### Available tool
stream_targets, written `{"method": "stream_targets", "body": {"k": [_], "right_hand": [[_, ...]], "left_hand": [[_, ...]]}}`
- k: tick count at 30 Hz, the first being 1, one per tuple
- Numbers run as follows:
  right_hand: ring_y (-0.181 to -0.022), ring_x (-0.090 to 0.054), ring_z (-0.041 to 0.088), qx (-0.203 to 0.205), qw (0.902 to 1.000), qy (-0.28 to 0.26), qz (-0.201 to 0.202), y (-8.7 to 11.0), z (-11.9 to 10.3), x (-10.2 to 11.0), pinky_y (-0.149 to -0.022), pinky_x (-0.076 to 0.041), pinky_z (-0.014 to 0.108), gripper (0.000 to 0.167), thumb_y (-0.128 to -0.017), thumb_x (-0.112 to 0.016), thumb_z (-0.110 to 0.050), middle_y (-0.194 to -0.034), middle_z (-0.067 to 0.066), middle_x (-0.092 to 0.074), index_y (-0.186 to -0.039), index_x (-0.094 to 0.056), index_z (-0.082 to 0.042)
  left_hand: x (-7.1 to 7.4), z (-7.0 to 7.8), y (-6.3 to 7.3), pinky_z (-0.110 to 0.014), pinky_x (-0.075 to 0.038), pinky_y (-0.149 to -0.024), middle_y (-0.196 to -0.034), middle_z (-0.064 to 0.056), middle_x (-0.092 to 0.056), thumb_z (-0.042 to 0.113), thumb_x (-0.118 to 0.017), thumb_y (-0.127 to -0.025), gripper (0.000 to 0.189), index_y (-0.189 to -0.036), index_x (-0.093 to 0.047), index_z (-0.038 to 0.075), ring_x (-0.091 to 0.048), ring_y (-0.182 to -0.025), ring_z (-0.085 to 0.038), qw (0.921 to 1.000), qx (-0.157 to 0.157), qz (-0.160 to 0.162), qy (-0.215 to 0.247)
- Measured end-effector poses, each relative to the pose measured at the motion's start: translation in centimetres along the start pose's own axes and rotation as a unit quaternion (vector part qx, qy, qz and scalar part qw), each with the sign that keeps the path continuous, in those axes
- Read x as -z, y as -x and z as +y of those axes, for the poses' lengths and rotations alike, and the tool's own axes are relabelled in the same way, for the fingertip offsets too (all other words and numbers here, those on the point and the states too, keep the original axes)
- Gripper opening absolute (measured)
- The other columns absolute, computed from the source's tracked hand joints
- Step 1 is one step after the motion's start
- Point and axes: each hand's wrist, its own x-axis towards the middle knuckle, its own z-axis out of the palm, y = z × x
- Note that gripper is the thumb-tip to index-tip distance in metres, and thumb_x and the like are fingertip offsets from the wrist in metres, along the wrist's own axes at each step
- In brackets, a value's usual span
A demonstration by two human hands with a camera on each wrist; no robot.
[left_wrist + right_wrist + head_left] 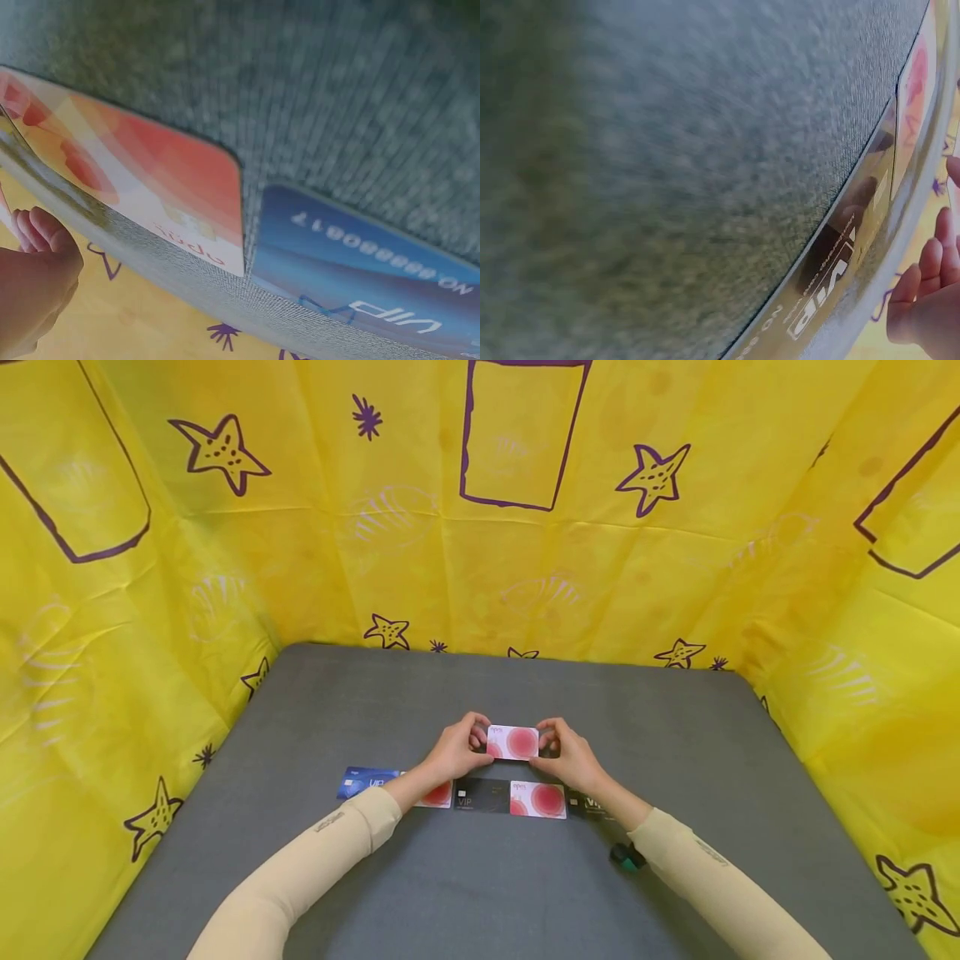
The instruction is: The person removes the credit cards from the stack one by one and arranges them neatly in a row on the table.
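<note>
A white card with pink-red circles (513, 742) is held up above the grey table between both hands. My left hand (457, 748) pinches its left edge with thumb and fingers. At the right edge my right hand (567, 754) pinches it the same way. Below lies a row of cards: a blue VIP card (362, 782), a red-and-white card (437, 795) partly behind the left wrist, a black VIP card (482, 796), another white card with pink-red circles (537, 799) and a dark VIP card (585, 806) partly covered by the right forearm.
A small black-and-green object (627, 857) sits near the right sleeve; its kind is unclear. The grey table (420, 893) is enclosed at the back and sides by yellow cloth (420, 560) printed with starfish.
</note>
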Motion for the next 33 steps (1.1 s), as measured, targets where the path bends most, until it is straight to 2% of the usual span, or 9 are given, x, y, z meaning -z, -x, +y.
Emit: {"method": "stream_targets", "body": {"k": [11,22,30,33], "right_hand": [[-0.084,-0.051,0.021,-0.014,0.9998,-0.009,-0.011,2.0,0.2,0.5,-0.073,-0.043,0.031,0.053,-0.077,-0.083,-0.013,-0.094,0.005,-0.061,-0.119,-0.052,-0.008],[-0.082,-0.052,0.021,-0.007,0.9998,-0.012,-0.013,4.1,0.5,1.1,-0.058,-0.043,0.025,0.055,-0.075,-0.084,-0.014,-0.093,0.003,-0.062,-0.119,-0.052,-0.01],[-0.083,-0.053,0.022,0.018,0.9998,-0.01,-0.006,5.4,0.6,1.4,-0.065,-0.042,0.025,0.053,-0.075,-0.085,-0.014,-0.091,0.003,-0.062,-0.117,-0.053,-0.008],[-0.082,-0.054,0.021,0.021,0.9997,-0.009,0.001,5.8,0.6,1.4,-0.067,-0.042,0.024,0.053,-0.075,-0.085,-0.014,-0.09,0.002,-0.063,-0.117,-0.054,-0.008]], "left_hand": [[-0.4,0.8,1.2,-0.027,-0.046,-0.074,-0.089,-0.004,-0.06,0.004,-0.083,-0.074,0.051,-0.116,-0.054,0.004,-0.054,-0.081,-0.018,0.9993,-0.011,-0.032,0.017],[-1.2,1.7,2.7,-0.024,-0.045,-0.073,-0.089,-0.006,-0.062,0.003,-0.082,-0.074,0.049,-0.116,-0.055,0.002,-0.056,-0.081,-0.019,0.9975,-0.017,-0.046,0.05],[-1.7,1.9,3.4,-0.024,-0.047,-0.072,-0.087,-0.006,-0.063,0.001,-0.083,-0.073,0.049,-0.113,-0.055,0.001,-0.057,-0.079,-0.02,0.9966,-0.039,-0.047,0.055],[-1.9,2.0,3.6,-0.023,-0.046,-0.071,-0.087,-0.005,-0.063,0.002,-0.083,-0.073,0.049,-0.113,-0.056,0.002,-0.057,-0.078,-0.018,0.9966,-0.037,-0.05,0.054]]}}
